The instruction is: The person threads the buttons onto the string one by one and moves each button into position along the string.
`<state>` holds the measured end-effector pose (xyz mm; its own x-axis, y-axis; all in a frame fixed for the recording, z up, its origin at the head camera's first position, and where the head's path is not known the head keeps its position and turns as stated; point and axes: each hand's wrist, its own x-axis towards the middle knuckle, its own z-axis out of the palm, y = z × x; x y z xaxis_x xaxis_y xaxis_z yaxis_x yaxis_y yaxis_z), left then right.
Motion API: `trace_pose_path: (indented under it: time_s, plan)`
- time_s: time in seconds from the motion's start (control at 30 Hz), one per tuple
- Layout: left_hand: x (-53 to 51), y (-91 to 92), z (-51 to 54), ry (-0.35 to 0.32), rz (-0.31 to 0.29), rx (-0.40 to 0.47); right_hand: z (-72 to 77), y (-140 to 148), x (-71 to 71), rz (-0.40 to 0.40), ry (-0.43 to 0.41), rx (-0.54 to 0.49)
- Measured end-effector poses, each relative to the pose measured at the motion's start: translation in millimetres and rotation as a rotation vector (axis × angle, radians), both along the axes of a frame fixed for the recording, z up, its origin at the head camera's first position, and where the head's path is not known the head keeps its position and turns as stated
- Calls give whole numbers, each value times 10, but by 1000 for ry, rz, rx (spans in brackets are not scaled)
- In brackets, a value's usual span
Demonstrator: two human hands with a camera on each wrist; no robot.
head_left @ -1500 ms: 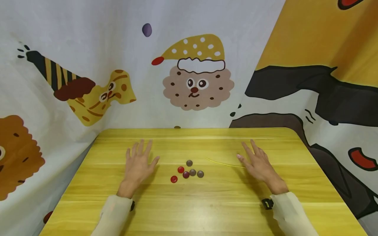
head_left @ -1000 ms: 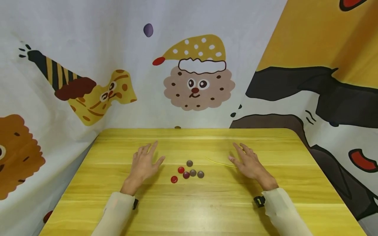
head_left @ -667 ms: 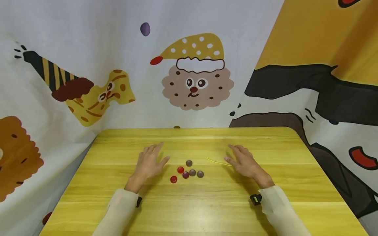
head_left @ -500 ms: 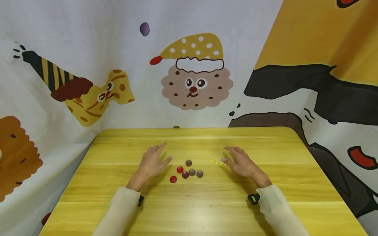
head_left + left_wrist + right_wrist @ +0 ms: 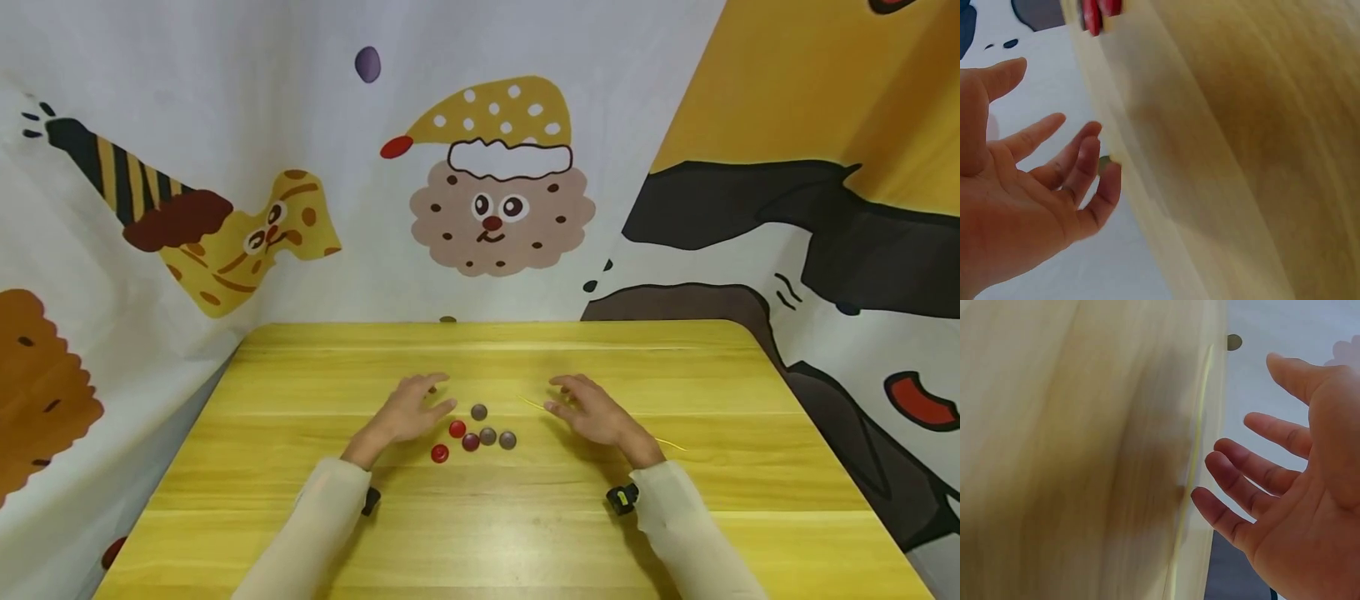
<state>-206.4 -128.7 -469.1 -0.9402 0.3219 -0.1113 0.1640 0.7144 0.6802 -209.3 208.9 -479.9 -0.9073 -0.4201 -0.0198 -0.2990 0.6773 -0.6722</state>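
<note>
"What did the left hand (image 5: 411, 410) have hold of?"

"Nothing. Its fingers were released, loosely bent and spread, with the thumb held apart from them. It hung over the wooden table (image 5: 480, 542), just left of the small discs."

"And the right hand (image 5: 596, 414)?"

"Also without a grip. Its thumb stood away from 4 slightly bent fingers, and it hung above the yellow string (image 5: 531, 403)."

"So it was touching the string?"

"No, the right wrist view showed the fingertips apart from it. From the head view the string passed below that hand, its middle hidden, with 1 end showing between the hands and the other beyond the right wrist."

"How did the discs lie?"

"There were 6, loosely grouped on the table between the hands. The near red disc (image 5: 440, 453) was closest to the person, and the far red disc (image 5: 457, 429) was near the left thumb. The dark red disc (image 5: 470, 442) sat just beside 1 of the 3 grey-brown discs (image 5: 487, 436). I couldn't tell whether those 2 touched."

"Anything on the wrists?"

"A black device (image 5: 622, 499) showed at each, by the pale sleeves (image 5: 690, 533)."

"And behind the table?"

"A white cloth (image 5: 322, 75), printed with a smiling cookie (image 5: 498, 258) in a dotted hat."
</note>
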Motion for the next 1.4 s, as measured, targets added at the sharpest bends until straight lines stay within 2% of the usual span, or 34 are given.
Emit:
trace_pose_path:
  time_s: [0.2, 0.43, 0.63, 0.83, 1.1, 1.23, 1.4]
  plan:
    - [-73, 67, -60, -58, -59, 56, -51, -111, -72, 41, 19, -17]
    - [-160, 131, -117, -132, -49, 128, -83, -174, -127, 61, -3, -23]
    - [-218, 181, -158, -156, -71, 173, -104, -186, -179, 59, -73, -55]
    - [-237, 223, -205, -214, -92, 207, -118, -190, -199, 62, -153, -120]
    - [-259, 188, -169, -230, -113, 224, -181, -202, -255, 100, -130, -176]
    - [-269, 200, -170, -211, -109, 222, -178, -186, -255, 79, -125, -202]
    - [-293, 243, -196, -218, -92, 210, -187, -144, -262, 45, -134, -195]
